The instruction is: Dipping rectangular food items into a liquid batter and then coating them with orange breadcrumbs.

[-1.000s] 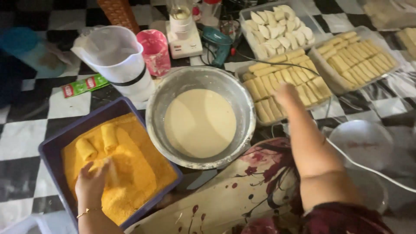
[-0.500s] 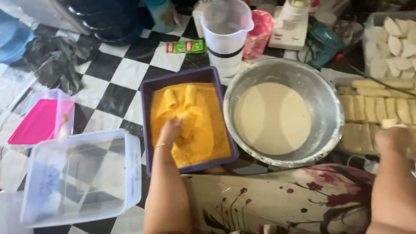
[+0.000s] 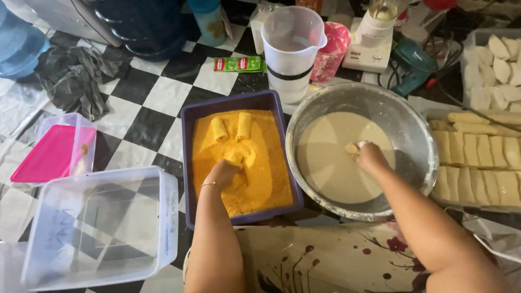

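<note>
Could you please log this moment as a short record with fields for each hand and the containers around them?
left hand: pressed into orange breadcrumbs, on a roll
right hand: holding a pale roll over the batter
purple tray: orange breadcrumbs, two coated rolls at the far end
metal bowl: pale liquid batter
tray of uncoated rolls: right of the bowl
clear plastic box: left of the purple tray
floor: black and white checks
</note>
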